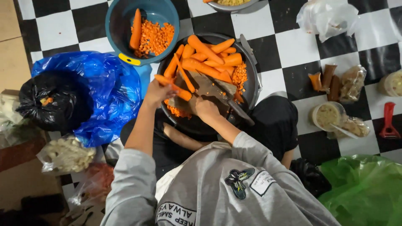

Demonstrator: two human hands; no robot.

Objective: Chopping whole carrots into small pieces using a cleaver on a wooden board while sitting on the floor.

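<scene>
My left hand holds a peeled carrot strip over a small wooden cutting board. The board rests inside a wide dark pan full of peeled carrots and some diced carrot. My right hand grips a knife whose blade lies across the board. A blue bowl beyond the pan holds diced carrot and one whole carrot.
A blue plastic bag with a black bag sits left. A clear bag of pale pieces lies lower left. Packets, a tub and a red peeler are right; a green bag is lower right.
</scene>
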